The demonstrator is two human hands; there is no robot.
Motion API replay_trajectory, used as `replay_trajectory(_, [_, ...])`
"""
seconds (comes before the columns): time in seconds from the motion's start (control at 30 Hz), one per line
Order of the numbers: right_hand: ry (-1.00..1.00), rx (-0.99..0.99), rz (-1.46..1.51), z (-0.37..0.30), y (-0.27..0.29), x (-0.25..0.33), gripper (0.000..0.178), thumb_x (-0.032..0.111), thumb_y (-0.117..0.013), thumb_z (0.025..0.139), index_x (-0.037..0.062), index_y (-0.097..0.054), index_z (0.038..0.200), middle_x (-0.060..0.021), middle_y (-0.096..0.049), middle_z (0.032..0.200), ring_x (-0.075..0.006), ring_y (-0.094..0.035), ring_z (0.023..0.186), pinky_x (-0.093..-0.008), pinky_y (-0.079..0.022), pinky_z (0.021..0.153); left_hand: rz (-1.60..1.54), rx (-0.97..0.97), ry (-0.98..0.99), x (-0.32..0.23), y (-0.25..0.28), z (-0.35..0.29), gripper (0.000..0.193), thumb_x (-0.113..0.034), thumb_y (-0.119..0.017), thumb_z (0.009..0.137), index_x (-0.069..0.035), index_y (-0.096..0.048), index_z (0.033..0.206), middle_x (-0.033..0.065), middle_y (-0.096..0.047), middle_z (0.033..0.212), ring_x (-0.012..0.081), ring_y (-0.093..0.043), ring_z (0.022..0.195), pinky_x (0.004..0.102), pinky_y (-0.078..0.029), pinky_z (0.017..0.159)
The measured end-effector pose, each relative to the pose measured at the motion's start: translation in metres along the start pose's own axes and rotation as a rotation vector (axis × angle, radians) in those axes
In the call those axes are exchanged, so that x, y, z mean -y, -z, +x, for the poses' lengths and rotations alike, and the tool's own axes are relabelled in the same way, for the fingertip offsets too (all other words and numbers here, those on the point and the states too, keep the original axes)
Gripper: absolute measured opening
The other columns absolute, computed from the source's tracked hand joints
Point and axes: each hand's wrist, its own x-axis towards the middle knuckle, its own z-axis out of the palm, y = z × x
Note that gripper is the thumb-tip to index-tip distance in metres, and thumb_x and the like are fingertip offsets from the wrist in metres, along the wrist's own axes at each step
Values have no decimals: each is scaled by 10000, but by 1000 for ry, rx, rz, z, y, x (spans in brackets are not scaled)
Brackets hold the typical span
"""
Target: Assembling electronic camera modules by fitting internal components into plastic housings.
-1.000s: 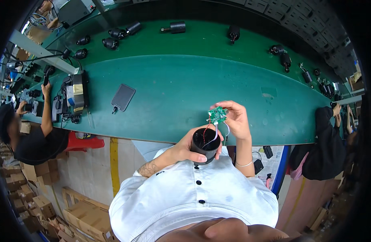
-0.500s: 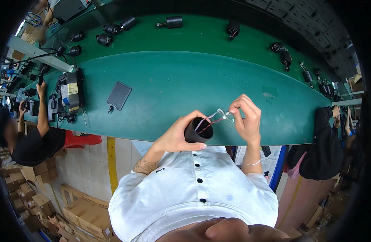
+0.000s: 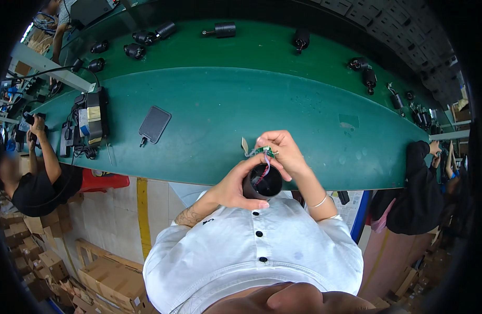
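My left hand (image 3: 236,184) is wrapped round a black cylindrical housing (image 3: 268,189), its open mouth facing up toward me. Red and pale wires (image 3: 262,175) run out of that mouth to a small green circuit board (image 3: 264,150). With fingers pinched together, my right hand (image 3: 281,152) holds the board at the far rim of the housing. A small pale tab (image 3: 244,144) sticks out to the left of the board. Part of the board is hidden behind my fingers.
A dark grey flat pad (image 3: 155,124) lies on the green workbench (image 3: 209,115), left of my hands. Beyond it stand black boxy devices with cables (image 3: 96,118) and a thin screwdriver-like tool (image 3: 109,154). Black cylinders (image 3: 225,29) line the far strip. Co-workers (image 3: 42,172) sit at both sides.
My right hand has moved left and nearer, bringing the circuit board from the right over to the housing's far rim. The housing has shifted slightly toward me. The left co-worker's arms have moved.
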Motion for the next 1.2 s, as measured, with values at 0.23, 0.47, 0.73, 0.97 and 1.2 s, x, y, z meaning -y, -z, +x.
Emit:
replay_trajectory(0.23, [88, -133, 751, -2, -11, -31, 131, 63, -668, 857, 63, -645, 986, -103, -659, 930, -120, -580, 724, -228, -471, 674, 2, -132, 42, 8, 13, -13, 649, -112, -769, 666, -29, -480, 1241, 101, -618, 1140, 191, -561, 990, 322, -416, 939])
replay_trajectory(0.47, [594, -399, 222, -8, 8, -1, 172, -33, -696, 761, 28, -649, 915, -133, -676, 977, -192, -570, 809, -307, -464, 764, 110, -219, 185, 0, 17, -15, 664, -123, -767, 685, -14, -462, 1265, 94, -558, 1198, 191, -532, 1025, 317, -395, 950])
replay_trajectory(0.73, [866, -283, -357, -21, -16, 34, 178, -90, -746, 633, 17, -687, 763, -109, -690, 821, -201, -551, 784, -284, -452, 708, 565, -36, 215, 3, 32, -10, 715, -162, -782, 694, -24, -430, 1301, 109, -510, 1227, 213, -501, 1074, 329, -388, 952])
replay_trajectory(0.97, [861, -375, -341, -25, -11, 39, 169, -84, -756, 626, 18, -703, 750, -98, -694, 788, -197, -556, 778, -284, -460, 693, 212, -113, -25, 22, 33, -15, 760, -163, -805, 678, -30, -427, 1324, 111, -510, 1225, 220, -494, 1088, 340, -385, 959])
replay_trajectory(1.2, [905, -469, -391, -29, -2, 38, 187, -73, -780, 615, 25, -720, 762, -88, -707, 800, -195, -570, 773, -286, -478, 698, -279, -112, 204, 6, 15, -18, 703, -130, -830, 635, -17, -496, 1243, 118, -523, 1234, 246, -513, 1064, 353, -390, 951])
